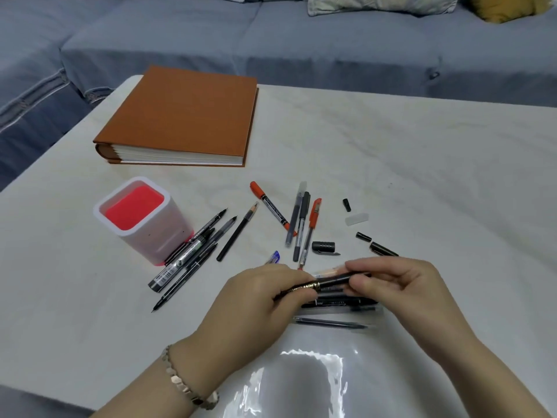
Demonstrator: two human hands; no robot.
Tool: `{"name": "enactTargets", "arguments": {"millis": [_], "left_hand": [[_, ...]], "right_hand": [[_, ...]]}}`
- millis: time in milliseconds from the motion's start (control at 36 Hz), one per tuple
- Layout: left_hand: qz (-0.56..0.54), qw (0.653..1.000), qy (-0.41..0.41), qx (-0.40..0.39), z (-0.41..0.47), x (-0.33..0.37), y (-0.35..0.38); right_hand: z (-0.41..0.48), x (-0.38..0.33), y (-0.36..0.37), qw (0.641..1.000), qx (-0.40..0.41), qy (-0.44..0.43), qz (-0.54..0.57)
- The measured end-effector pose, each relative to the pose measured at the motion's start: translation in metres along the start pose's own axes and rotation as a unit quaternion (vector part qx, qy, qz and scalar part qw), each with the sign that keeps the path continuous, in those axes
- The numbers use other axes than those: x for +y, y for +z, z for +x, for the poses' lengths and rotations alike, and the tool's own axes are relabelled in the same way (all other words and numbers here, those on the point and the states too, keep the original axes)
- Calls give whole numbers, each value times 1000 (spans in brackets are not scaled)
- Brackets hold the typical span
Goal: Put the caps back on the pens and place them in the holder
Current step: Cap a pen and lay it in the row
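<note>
hands: left hand (262,300), right hand (398,285) grip black pen (328,282) | beneath: more pens (331,322) | around: holder (156,239), loose caps (323,246), brown album (187,116)

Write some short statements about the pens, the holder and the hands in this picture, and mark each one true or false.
1. The left hand and the right hand both grip one black pen. True.
2. Pens stand inside the holder. False: none shows inside it; several pens lie on the table against its base.
3. The brown album lies open. False: it is closed.
4. A loose black cap lies on the table beyond the hands. True.
5. A bracelet is on the right wrist. False: it is on the left wrist.
</note>
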State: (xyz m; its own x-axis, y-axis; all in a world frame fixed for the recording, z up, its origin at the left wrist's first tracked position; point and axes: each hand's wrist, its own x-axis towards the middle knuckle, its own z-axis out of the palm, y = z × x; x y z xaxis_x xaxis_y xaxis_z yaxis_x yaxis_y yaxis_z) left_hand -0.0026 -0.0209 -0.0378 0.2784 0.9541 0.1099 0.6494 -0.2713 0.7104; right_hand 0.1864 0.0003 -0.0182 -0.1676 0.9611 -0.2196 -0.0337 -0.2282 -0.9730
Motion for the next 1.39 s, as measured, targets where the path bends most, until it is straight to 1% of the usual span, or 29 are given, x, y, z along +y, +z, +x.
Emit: {"name": "enactTargets", "arguments": {"millis": [56,139,194,278,306,333,389,417,472,500,528,556,583,611,639,667,694,722,750,806,861,917,1000,1056,1111,1167,1250,1333,1389], "left_hand": [[26,1000,10,-14,1,-2,-1],[-3,1000,-5,-30,2,0,-3],[-75,995,-54,-43,3,4,-3],[-190,967,-144,-89,8,7,-5],[-225,951,-174,-119,9,8,-7],[-265,929,-211,-152,10,8,-10],[-349,864,-288,-222,10,7,-17],[-388,827,-318,-255,9,6,-20],[-448,763,-354,-302,7,4,-24],[-462,750,-361,-307,7,3,-26],[-459,754,-361,-300,7,2,-28],[-432,785,-347,-278,6,1,-27],[-378,834,-318,-244,5,0,-27],[-303,889,-276,-204,4,-2,-26],[-214,936,-224,-168,3,-2,-25],[-122,968,-171,-140,2,-4,-24],[-43,984,-125,-120,1,-5,-23],[12,991,-89,-102,-1,-6,-23],[38,993,-66,-88,-3,-8,-22],[45,995,-54,-75,-6,-12,-20],[45,995,-68,-60,-7,-21,-18],[87,991,-101,-11,-10,-33,-18],[219,964,-126,79,-19,-59,-26],[285,943,-151,78,-27,-76,-33],[315,928,-191,61,-33,-87,-35],[321,918,-230,46,-35,-91,-36],[321,912,-253,25,-37,-95,-33],[313,914,-257,13,-34,-95,-30],[300,919,-256,20,-32,-92,-29]], "right_hand": [[0,1,1,999,-19,-7,-25],[0,4,0,999,-14,-26,-31],[0,6,1,999,-9,-41,-35],[0,7,1,997,-19,-52,-49],[0,9,-1,996,-31,-59,-57],[1,11,-2,995,-42,-64,-63],[2,13,-3,992,-56,-89,-75],[3,15,-5,987,-68,-117,-87],[3,15,-3,977,-104,-151,-105],[4,15,-3,974,-123,-156,-111],[6,17,-2,973,-123,-163,-106],[8,18,0,972,-119,-168,-109],[10,20,2,968,-124,-179,-121],[12,22,4,964,-118,-195,-140],[14,26,6,956,-117,-210,-168],[16,29,7,950,-115,-217,-195],[17,31,8,945,-120,-217,-214],[19,33,9,936,-127,-222,-242],[20,34,11,920,-132,-234,-286],[22,37,15,883,-154,-252,-365],[22,40,17,867,-166,-237,-406],[21,42,14,862,-134,-230,-432],[20,43,-3,851,-62,-232,-467],[21,44,-19,848,-28,-208,-486],[21,45,-33,842,-17,-200,-501],[20,47,-41,836,-8,-196,-513],[23,52,-45,826,0,-179,-534],[31,57,-44,811,-10,-178,-558],[38,58,-47,809,10,-172,-562]]}}
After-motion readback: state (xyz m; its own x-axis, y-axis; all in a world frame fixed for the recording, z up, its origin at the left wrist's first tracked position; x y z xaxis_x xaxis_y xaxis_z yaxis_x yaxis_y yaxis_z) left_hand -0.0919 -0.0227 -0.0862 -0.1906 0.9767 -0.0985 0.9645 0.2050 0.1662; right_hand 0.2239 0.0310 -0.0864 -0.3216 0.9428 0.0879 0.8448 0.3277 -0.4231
